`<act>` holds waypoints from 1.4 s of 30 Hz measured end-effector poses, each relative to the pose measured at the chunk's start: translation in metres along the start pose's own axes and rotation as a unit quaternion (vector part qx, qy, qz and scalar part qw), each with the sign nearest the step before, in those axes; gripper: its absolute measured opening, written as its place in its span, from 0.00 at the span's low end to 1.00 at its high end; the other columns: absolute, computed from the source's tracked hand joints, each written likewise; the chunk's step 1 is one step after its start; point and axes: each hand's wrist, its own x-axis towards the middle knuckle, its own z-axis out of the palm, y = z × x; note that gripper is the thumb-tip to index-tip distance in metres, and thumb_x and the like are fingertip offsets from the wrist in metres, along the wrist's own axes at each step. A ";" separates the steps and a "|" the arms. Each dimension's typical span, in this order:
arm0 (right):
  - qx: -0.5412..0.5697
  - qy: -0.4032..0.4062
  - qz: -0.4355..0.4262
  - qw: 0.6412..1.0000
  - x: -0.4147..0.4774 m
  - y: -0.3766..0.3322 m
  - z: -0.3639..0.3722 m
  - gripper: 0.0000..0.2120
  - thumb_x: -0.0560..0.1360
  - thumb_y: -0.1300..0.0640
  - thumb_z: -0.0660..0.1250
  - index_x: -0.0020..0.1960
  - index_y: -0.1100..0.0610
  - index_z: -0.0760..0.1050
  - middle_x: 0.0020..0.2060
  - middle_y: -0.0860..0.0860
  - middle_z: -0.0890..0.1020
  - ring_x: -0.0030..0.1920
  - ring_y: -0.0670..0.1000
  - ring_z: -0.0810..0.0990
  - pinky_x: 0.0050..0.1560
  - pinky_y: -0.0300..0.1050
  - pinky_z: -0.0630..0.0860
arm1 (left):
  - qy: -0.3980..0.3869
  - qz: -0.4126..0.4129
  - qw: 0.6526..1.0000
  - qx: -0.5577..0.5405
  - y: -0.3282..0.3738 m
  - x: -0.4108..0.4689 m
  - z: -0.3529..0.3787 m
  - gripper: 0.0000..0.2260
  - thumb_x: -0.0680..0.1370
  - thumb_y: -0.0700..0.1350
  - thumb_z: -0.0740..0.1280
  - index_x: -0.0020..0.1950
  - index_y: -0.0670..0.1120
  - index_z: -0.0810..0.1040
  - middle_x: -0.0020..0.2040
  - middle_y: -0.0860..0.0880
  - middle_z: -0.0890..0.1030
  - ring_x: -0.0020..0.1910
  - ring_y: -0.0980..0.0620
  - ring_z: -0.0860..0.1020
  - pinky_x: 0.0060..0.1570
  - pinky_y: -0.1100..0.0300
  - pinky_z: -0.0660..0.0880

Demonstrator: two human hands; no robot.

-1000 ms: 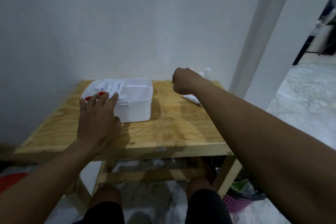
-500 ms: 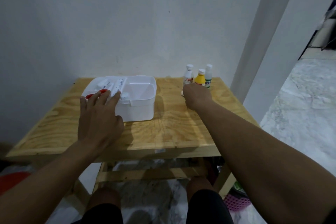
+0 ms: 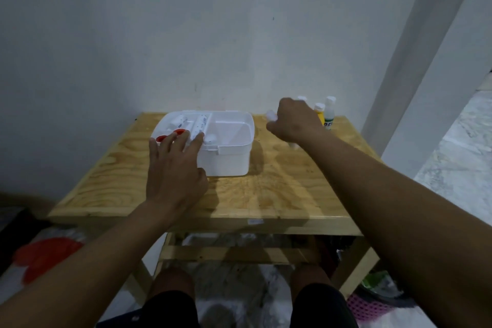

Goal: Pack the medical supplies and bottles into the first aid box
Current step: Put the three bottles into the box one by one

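Observation:
The white first aid box [image 3: 229, 160] stands open on the wooden table [image 3: 279, 194], left of centre. Its left compartments hold red-capped items [image 3: 162, 138] and white packets [image 3: 200, 125]; the right compartment shows only white plastic. My left hand [image 3: 175, 170] rests flat against the box's front left corner, fingers spread over the rim. My right hand [image 3: 292, 122] hovers right of the box, closed on a white item [image 3: 271, 115] whose ends stick out of the fist. Behind it stand a yellow bottle [image 3: 319, 113], a white bottle with green print [image 3: 329, 114] and a white cap [image 3: 302, 98], mostly hidden.
The table stands against a white wall, with a white pillar [image 3: 415, 61] at its right. Below the table are my knees, a pink basket [image 3: 372, 309] at the right and a red shape [image 3: 45, 255] on the floor at the left.
My right hand dropped to the table in front of the bottles, closed there, and has now risen slightly leftward with a white item in it. My left hand stayed on the box.

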 end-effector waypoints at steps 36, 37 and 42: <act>0.079 -0.253 -0.095 0.960 -0.001 -0.087 -0.017 0.12 0.72 0.62 0.70 0.54 0.64 0.82 0.43 0.58 0.86 0.46 0.55 0.87 0.46 0.45 0.84 | -0.028 -0.003 0.999 0.017 -0.002 0.001 -0.003 0.33 0.71 0.49 0.71 0.75 0.49 0.66 0.75 0.42 0.67 0.75 0.39 0.63 0.73 0.34 0.51; 0.081 -0.251 -0.094 0.960 -0.001 -0.087 -0.018 0.12 0.71 0.63 0.69 0.54 0.64 0.82 0.43 0.58 0.86 0.46 0.55 0.87 0.46 0.45 0.84 | -0.030 -0.005 0.999 0.018 -0.001 0.002 -0.003 0.33 0.71 0.50 0.71 0.76 0.49 0.65 0.75 0.42 0.67 0.75 0.39 0.62 0.74 0.34 0.51; 0.087 -0.236 -0.094 0.963 0.000 -0.085 -0.022 0.14 0.71 0.65 0.65 0.56 0.63 0.81 0.44 0.58 0.86 0.46 0.54 0.86 0.45 0.46 0.84 | -0.033 -0.009 0.999 0.014 0.000 0.002 -0.004 0.33 0.73 0.50 0.69 0.76 0.49 0.64 0.76 0.42 0.66 0.76 0.39 0.61 0.74 0.35 0.49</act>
